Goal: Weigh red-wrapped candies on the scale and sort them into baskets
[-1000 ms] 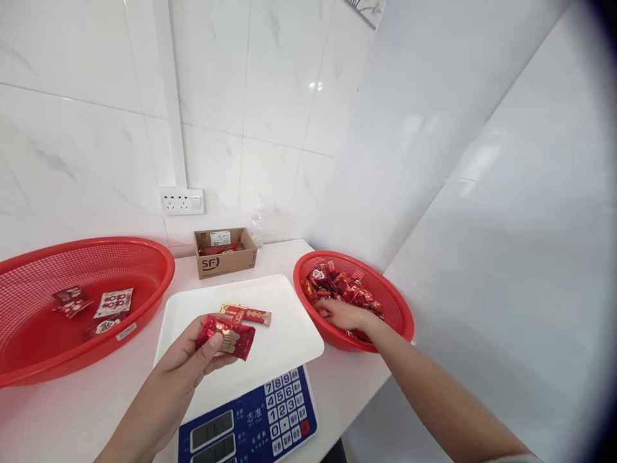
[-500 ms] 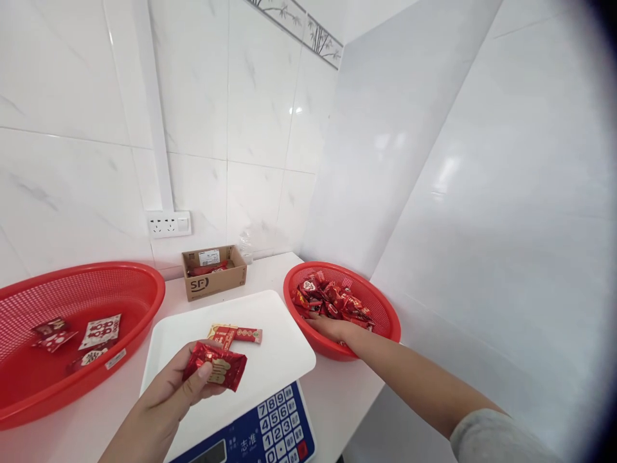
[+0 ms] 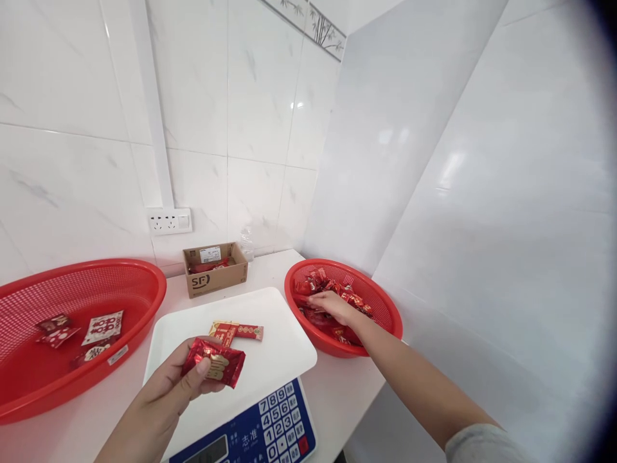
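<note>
My left hand point(image 3: 190, 379) is closed on a shiny red candy packet point(image 3: 226, 365) with gold print, held above the white weighing tray point(image 3: 282, 308) of a digital scale. Behind it on the tray lie a red-and-gold packet point(image 3: 222, 329) and a narrow red stick packet point(image 3: 250, 332), touching or overlapping. My right hand point(image 3: 332, 303) reaches into the right-hand red basket point(image 3: 385, 315), among many red wrapped packets point(image 3: 354, 299). Its fingertips rest against a blurred red wrapper; the undersides of the fingers are hidden, so a grip cannot be made out.
At the left stands a large red perforated basket point(image 3: 139, 283) with several packets inside. An open cardboard box point(image 3: 219, 280) with red packets sits by the tiled wall, a clear plastic item point(image 3: 246, 243) beside it. The scale's blue keypad panel point(image 3: 255, 431) faces me.
My right hand has risen a little from deeper among the packets, and the packets around it have shifted. My left hand still holds its packet in nearly the same place.
</note>
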A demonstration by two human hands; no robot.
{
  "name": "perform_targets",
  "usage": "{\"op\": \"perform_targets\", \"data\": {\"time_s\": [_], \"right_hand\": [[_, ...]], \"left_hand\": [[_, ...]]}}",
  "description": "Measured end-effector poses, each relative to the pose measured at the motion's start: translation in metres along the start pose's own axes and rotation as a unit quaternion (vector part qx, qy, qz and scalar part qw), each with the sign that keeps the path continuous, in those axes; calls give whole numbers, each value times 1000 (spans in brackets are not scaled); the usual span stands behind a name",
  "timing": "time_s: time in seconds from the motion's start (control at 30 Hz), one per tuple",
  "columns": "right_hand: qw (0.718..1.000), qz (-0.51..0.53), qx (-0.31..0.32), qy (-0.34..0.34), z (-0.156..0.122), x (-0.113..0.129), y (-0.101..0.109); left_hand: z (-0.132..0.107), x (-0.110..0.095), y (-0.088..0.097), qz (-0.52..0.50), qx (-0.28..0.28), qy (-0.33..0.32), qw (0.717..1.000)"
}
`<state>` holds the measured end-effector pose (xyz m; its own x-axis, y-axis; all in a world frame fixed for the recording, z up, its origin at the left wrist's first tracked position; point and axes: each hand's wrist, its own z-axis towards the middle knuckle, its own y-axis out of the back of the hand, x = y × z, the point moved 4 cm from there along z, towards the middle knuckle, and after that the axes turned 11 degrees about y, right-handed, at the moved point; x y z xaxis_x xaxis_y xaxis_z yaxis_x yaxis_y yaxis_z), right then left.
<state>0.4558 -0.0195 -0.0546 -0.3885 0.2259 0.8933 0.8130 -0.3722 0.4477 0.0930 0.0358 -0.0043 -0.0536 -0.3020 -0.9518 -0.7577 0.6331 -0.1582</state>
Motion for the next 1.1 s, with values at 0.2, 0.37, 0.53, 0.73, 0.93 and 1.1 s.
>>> {"op": "perform_targets", "data": {"time_s": [0.2, 0.37, 0.53, 0.73, 0.93, 1.1], "right_hand": [[993, -4, -115, 39, 8, 0, 17], [971, -39, -218, 90, 7, 6, 32], [968, -91, -211, 100, 6, 13, 31], [990, -131, 46, 10, -14, 11, -8], [975, -178, 101, -89, -35, 25, -19], [971, -189, 105, -98, -35, 34, -23]], "left_hand": [[-3, -2, -1, 9, 8, -12, 1000], [-2, -1, 0, 12, 4, -18, 1000], [-3, -2, 0, 4, -7, -24, 1000], [-2, -2, 0, 30, 10, -18, 999], [-1, -2, -2, 60, 41, -8, 997], [-3, -4, -2, 61, 49, -8, 997]]}}
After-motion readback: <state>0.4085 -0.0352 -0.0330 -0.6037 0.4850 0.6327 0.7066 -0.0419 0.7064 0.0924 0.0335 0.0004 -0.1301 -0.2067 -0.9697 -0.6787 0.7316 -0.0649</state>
